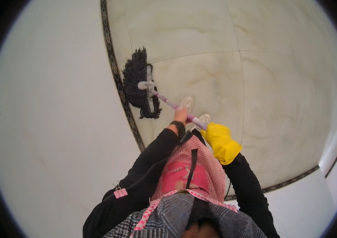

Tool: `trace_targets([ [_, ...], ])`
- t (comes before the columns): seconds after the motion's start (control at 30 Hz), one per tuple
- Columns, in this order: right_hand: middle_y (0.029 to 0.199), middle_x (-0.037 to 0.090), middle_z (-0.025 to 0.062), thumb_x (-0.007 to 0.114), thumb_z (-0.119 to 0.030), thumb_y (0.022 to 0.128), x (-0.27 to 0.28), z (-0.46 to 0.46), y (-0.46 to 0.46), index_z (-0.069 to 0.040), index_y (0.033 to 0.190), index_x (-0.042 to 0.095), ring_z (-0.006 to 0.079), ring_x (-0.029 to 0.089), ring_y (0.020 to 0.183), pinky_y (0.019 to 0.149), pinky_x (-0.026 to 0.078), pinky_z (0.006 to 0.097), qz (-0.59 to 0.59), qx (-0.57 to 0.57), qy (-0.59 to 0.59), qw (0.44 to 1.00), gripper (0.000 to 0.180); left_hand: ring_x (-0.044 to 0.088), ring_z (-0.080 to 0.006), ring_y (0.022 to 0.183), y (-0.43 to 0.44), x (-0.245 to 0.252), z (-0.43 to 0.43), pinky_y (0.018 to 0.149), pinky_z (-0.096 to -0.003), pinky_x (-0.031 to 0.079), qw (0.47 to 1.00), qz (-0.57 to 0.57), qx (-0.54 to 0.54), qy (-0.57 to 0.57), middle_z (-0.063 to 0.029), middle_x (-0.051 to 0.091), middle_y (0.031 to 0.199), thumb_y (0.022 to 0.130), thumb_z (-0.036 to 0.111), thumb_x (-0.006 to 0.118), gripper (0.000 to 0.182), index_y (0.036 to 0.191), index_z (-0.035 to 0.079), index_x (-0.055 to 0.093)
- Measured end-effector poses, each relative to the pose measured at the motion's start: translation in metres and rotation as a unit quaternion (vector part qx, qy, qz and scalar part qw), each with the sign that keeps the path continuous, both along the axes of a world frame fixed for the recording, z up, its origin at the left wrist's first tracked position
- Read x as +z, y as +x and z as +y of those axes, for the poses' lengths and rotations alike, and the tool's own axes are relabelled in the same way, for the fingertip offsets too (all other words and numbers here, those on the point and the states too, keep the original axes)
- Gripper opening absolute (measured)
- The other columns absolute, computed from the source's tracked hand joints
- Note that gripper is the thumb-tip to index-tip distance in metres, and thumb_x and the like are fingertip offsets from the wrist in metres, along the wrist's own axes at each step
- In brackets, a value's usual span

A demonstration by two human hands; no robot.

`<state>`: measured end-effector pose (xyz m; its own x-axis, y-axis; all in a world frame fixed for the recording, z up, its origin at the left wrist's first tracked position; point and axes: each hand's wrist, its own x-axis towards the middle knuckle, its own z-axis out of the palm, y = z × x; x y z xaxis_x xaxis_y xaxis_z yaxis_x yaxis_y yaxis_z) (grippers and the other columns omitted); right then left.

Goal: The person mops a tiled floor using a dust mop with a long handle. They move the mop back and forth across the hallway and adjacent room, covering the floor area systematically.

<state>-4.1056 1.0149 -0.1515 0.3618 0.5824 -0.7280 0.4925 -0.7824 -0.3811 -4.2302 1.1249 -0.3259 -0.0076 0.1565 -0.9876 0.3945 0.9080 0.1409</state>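
My left hand (181, 115), bare and with a dark band at the wrist, is closed around the pink and white mop handle (168, 101). Farther up toward the handle's end, my right hand (219, 139) grips it in a yellow rubber glove. The handle slants away to the upper left, down to a flat mop head with dark strands (135, 80) and a pale plastic frame (149, 101). Those strands lie on the tiled floor, spread against the dark patterned border at the foot of the wall. My fingertips are partly hidden.
Marbled pale floor tiles (198, 74) extend ahead and to the right. A white wall (55, 104) rises on the left behind the patterned border strip (118, 80). My light shoes (187, 102) stand just below the handle. Another wall (302, 193) is at the lower right.
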Motion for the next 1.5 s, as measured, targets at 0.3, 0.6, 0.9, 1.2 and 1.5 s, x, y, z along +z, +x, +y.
trace_targets([
  [0.3, 0.068, 0.061, 0.019, 0.06, -0.047, 0.08, 0.021, -0.086, -0.023, -0.002, 0.078, 0.058, 0.0339, 0.06, 0.064, 0.056, 0.045, 0.0428, -0.064, -0.215, -0.094, 0.97, 0.045, 0.06, -0.0408, 0.065, 0.06, -0.028, -0.078, 0.059, -0.0479, 0.045, 0.682, -0.119, -0.64, 0.335, -0.0233, 0.062, 0.068, 0.077, 0.018, 0.049, 0.027, 0.067, -0.003, 0.064],
  [0.6, 0.053, 0.052, 0.0052, 0.062, -0.032, 0.08, 0.076, -0.128, -0.164, -0.004, 0.074, 0.055, 0.0145, 0.049, 0.042, 0.04, 0.039, 0.0282, 0.23, -0.628, -0.24, 0.703, 0.03, 0.06, -0.0433, 0.085, 0.001, 0.065, -0.164, 0.073, -0.046, 0.05, 0.765, -0.088, -0.637, 0.029, -0.0316, 0.058, 0.088, 0.078, 0.016, 0.057, 0.037, 0.098, -0.01, 0.04],
  [0.9, 0.053, 0.05, 0.0058, 0.064, -0.017, 0.08, 0.133, -0.096, -0.139, -0.003, 0.074, 0.053, 0.0158, 0.046, 0.039, 0.036, 0.034, 0.0283, 0.324, -0.632, -0.263, 0.653, 0.019, 0.061, -0.0393, 0.085, -0.013, 0.113, -0.134, 0.074, -0.0407, 0.049, 0.795, -0.099, -0.599, -0.01, -0.0298, 0.059, 0.087, 0.069, 0.025, 0.064, 0.049, 0.095, -0.013, 0.047],
  [1.2, 0.054, 0.054, 0.0074, 0.058, -0.023, 0.082, 0.097, -0.023, -0.067, -0.001, 0.084, 0.053, 0.0188, 0.054, 0.046, 0.042, 0.042, 0.0307, 0.315, -0.387, -0.241, 0.832, 0.023, 0.06, -0.0408, 0.078, 0.015, 0.083, -0.022, 0.07, -0.0435, 0.048, 0.898, -0.061, -0.43, 0.073, -0.0281, 0.059, 0.075, 0.068, 0.025, 0.065, 0.036, 0.077, -0.008, 0.054],
  [1.5, 0.055, 0.048, 0.0005, 0.062, -0.021, 0.072, -0.047, 0.043, -0.083, -0.017, 0.076, 0.06, 0.0197, 0.047, 0.044, 0.04, 0.035, 0.0288, -0.398, 0.36, 0.257, 0.803, 0.006, 0.063, -0.0311, 0.07, -0.033, 0.005, 0.091, 0.064, -0.0403, 0.048, 0.924, 0.088, -0.29, 0.233, -0.0199, 0.062, 0.073, 0.073, 0.031, 0.062, 0.037, 0.08, -0.005, 0.059],
])
